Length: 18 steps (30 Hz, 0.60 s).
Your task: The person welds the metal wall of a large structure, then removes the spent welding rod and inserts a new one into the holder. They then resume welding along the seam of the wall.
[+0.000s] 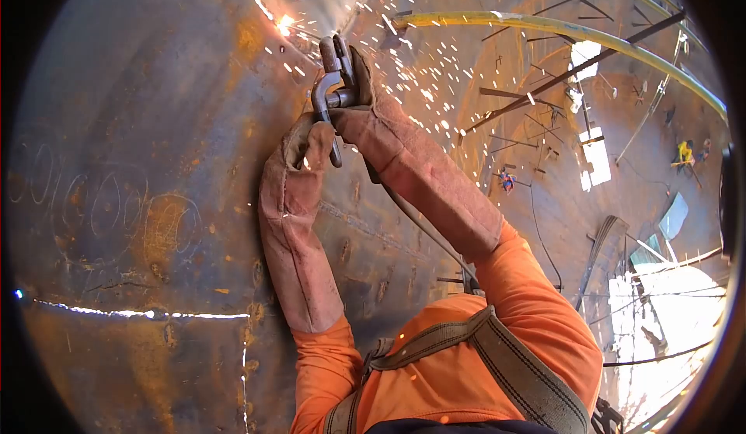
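My left hand (308,145), in a long reddish leather glove, is closed around the lower end of a curved dark metal clamp (320,96). Just right of it, my right hand (360,98), gloved the same way, is closed behind the clamp's upper part; what its fingers hold is partly hidden. A dark cable (423,220) runs below the right forearm. A bright glowing spot (285,24) with flying sparks lies on the rusty steel plate (155,139), above and left of the clamp, at the end of a bright line.
A bright slit (140,313) crosses the plate at lower left. A curved yellow pipe (544,22) and a dark steel bar (563,65) span the upper right. Farther off are a person in yellow (684,154), another small figure (507,181) and bright openings (660,310) with bars and cables.
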Tool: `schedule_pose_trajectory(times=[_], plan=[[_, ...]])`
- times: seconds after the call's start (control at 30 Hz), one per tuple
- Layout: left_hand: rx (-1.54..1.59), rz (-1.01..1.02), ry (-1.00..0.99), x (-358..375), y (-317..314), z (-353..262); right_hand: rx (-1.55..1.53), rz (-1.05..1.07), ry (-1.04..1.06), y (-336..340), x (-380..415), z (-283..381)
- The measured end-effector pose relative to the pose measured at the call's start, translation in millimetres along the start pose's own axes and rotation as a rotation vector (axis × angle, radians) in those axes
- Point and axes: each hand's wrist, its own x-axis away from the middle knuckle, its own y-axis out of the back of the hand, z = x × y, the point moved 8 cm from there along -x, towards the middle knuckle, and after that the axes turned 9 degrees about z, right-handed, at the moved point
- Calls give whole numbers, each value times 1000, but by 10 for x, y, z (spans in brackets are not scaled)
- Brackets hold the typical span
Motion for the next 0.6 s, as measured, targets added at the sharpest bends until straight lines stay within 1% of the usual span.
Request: schedule_pose_trajectory(times=[0.03,0.1,0.13,0.2,0.3,0.33,0.4,0.43,0.5,0.53,0.6], plan=[[0,1,1,2,-34,47,0,1,-1,60,10,95],[-4,-120,-103,15,-20,35,-306,41,-123,107,13,123],[-3,-120,-103,18,-14,18,-305,41,-123,141,24,170],[71,-70,-33,23,-21,25,-401,63,-172,158,72,210],[91,-29,-65,-27,-45,96,-544,94,-240,142,117,215],[90,-28,-68,-21,-38,76,-544,91,-239,148,88,180],[32,-30,-50,12,-5,10,-257,146,-173,148,-14,166],[31,-29,-52,16,-5,-20,-256,144,-172,140,-14,149],[14,-35,-16,26,0,-22,-160,-3,-70,234,23,217],[13,-33,-17,29,-18,14,-160,-5,-71,266,65,353],[120,-76,-68,26,-32,69,-499,40,-305,258,176,386]])
